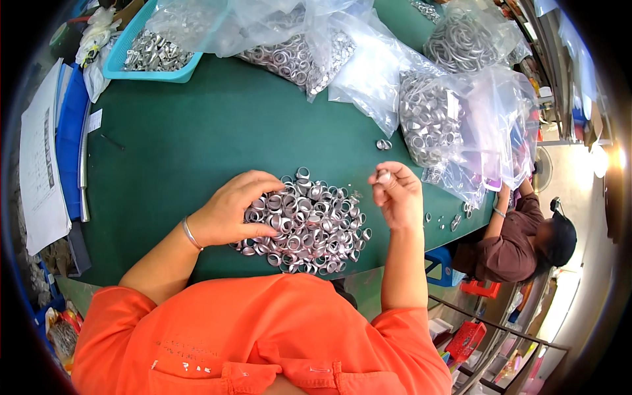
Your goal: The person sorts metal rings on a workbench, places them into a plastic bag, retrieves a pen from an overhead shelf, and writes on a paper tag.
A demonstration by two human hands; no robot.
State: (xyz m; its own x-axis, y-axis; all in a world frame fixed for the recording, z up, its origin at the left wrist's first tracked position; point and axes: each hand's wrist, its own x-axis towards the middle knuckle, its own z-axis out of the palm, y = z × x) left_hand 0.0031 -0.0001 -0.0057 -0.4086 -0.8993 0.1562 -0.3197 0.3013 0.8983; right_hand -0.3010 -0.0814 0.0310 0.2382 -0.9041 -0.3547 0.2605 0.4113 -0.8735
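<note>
While my right hand (400, 197) is pinching what looks like a single ring (383, 176) between thumb and fingertips, its other fingers curling in, my left hand (230, 207) is resting at the left side of the pile (309, 227). That hand is half open, thumb well apart from fingers; I cannot tell whether the tips are gripping anything.

The pile is lying in front of me on the green table (178, 131), close to the near edge. If my left palm is pressing too hard, rings could be sliding off that edge. Since only fingertips are holding the raised ring, a loose pinch could be letting it drop and roll. Two loose rings (384, 144) are lying just beyond my right hand, near the bag (429, 118); a careless knuckle could be knocking them into its slack plastic, mixing them up.
</note>
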